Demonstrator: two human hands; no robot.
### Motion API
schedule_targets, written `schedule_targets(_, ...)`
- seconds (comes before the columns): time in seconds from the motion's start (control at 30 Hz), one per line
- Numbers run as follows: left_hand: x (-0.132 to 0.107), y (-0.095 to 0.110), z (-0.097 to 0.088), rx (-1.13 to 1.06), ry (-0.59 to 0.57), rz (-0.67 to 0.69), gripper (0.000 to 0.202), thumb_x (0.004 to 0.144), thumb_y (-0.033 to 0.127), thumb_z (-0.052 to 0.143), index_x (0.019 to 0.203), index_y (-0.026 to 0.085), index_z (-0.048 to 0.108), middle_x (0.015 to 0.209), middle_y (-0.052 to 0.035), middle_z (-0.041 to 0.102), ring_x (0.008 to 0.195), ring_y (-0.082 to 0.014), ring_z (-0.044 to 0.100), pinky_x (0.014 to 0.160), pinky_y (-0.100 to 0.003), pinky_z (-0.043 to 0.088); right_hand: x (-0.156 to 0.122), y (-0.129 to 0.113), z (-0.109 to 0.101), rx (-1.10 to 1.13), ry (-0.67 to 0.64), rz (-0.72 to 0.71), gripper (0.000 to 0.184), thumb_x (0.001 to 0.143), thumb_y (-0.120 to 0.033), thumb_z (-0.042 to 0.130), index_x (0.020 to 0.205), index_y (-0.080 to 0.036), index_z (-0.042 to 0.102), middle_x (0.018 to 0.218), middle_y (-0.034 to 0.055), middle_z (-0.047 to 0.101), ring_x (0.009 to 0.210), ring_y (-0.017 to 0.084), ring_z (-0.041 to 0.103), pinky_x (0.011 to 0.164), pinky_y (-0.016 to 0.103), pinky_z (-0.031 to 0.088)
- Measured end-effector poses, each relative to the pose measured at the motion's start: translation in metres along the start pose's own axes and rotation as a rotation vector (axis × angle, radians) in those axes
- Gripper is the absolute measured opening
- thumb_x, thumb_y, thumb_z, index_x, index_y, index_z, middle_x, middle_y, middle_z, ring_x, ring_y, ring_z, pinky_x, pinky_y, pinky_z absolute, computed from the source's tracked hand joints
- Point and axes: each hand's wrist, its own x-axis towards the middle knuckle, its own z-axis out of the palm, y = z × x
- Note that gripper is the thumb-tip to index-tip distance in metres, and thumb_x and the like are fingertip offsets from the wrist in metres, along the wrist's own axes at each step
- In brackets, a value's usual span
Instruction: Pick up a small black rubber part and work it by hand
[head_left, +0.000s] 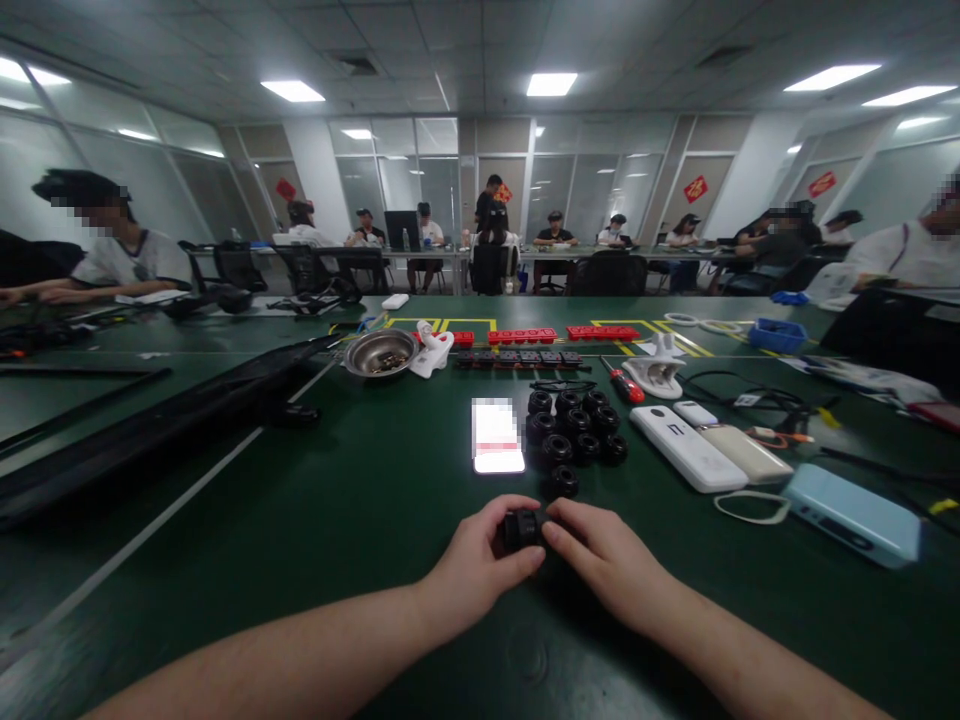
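Note:
Just above the green tabletop [360, 520], my left hand [480, 555] curls its thumb and fingers around a small black ribbed cylindrical part [519, 530]. My right hand [600, 545] pinches at the right end of that part; its fingertips partly hide that end. Beyond the hands sits a single black round wheel-like part [563, 482]. Behind it, several similar black parts [556, 449] are grouped close together. A lit phone [501, 463] lies left of this group, its screen partly blurred out.
A metal bowl [364, 365] with small pieces stands at back left, near red trays [521, 336]. A screwdriver [624, 385], white power bank [686, 450] and light-blue box [855, 515] lie right. A long black bag [150, 440] stretches along the left. People sit around the room.

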Motion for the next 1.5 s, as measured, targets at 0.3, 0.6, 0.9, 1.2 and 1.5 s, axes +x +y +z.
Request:
schedule_targets(0.3, 0.003, -0.003, -0.001, -0.024, -0.013, -0.065, 0.036, 0.070, 0.040, 0.056, 0.093, 0.013, 0.047, 0.070, -0.0005, 0.055, 0.050, -0.0088, 0.053, 0.049, -0.021, 0.040, -0.006, 0.003, 0.002, -0.115, 0.130, -0.188, 0.033, 0.067, -0.028, 0.062, 0.096, -0.020, 0.048, 0.090, 0.0046, 0.054, 0.082, 0.019, 0.050, 0.071, 0.031, 0.040)
schedule_targets(0.6, 0.001, -0.001, -0.001, -0.006, 0.016, -0.054, 0.042, 0.068, 0.031, 0.059, 0.106, 0.018, 0.046, 0.086, -0.0029, 0.053, 0.054, -0.0072, 0.052, 0.050, -0.020, 0.040, 0.002, 0.002, 0.000, 0.011, -0.009, -0.024, 0.014, 0.080, -0.030, 0.045, 0.078, -0.018, 0.050, 0.072, 0.0011, 0.055, 0.065, 0.014, 0.051, 0.057, 0.025, 0.039)
schedule_targets(0.9, 0.000, 0.002, 0.001, 0.038, 0.020, 0.000, 0.032, 0.068, 0.027, 0.060, 0.097, 0.017, 0.051, 0.085, -0.0028, 0.055, 0.064, -0.0106, 0.054, 0.054, -0.021, 0.042, -0.003, 0.002, -0.001, 0.020, 0.026, -0.038, 0.030, 0.071, -0.037, 0.056, 0.093, -0.020, 0.045, 0.081, 0.0011, 0.055, 0.070, 0.016, 0.051, 0.061, 0.026, 0.039)
schedule_targets(1.2, 0.004, -0.007, -0.003, -0.026, -0.005, -0.042, 0.044, 0.067, 0.040, 0.058, 0.101, 0.012, 0.051, 0.076, -0.0034, 0.057, 0.053, -0.0095, 0.054, 0.048, -0.020, 0.039, -0.001, -0.001, 0.001, 0.039, -0.036, -0.003, 0.016, 0.073, -0.028, 0.055, 0.084, -0.018, 0.049, 0.076, 0.0010, 0.055, 0.068, 0.015, 0.050, 0.059, 0.023, 0.036)
schedule_targets(1.5, 0.001, 0.001, 0.000, -0.015, 0.053, -0.054, 0.038, 0.067, 0.030, 0.062, 0.100, 0.015, 0.052, 0.083, -0.0025, 0.055, 0.059, -0.0085, 0.053, 0.054, -0.021, 0.043, -0.001, 0.004, -0.001, 0.127, -0.063, 0.025, 0.026, 0.084, -0.038, 0.035, 0.073, -0.018, 0.047, 0.065, -0.0014, 0.051, 0.059, 0.012, 0.048, 0.053, 0.022, 0.035)
